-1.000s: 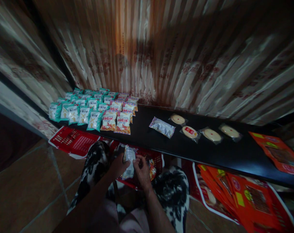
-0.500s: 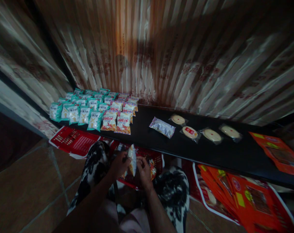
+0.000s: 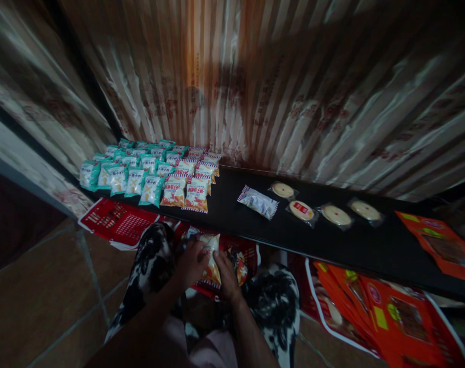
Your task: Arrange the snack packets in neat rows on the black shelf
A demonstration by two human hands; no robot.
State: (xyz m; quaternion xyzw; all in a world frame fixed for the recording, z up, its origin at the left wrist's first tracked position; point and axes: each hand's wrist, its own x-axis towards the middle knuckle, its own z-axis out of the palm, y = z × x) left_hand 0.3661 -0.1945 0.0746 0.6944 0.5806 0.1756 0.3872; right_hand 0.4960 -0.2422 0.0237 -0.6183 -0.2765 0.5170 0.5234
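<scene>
L hand (image 3: 191, 263), R hand (image 3: 226, 273) on pkt (image 3: 213, 272) (orange/white).

Likely a shop: shelf (image 3: 225, 207), snack packs (image 3: 151, 191) in neat rows on its left part, red baskets (image 3: 122, 222) below its front edge.

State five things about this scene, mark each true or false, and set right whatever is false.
1. The left hand and right hand both hold one orange-and-white, pillow-shaped plastic packet. True.
2. Teal-and-white, pillow-shaped plastic packets sit toward the left end of the long black shelf. True.
3. The shelf's right end carries a round metal bowl. False: a flat, bright-orange plastic packet lies there.
4. Round, pale discs in clear plastic wrappers lie on the shelf. True.
5. Those discs number seven. False: four show on the shelf.
</scene>
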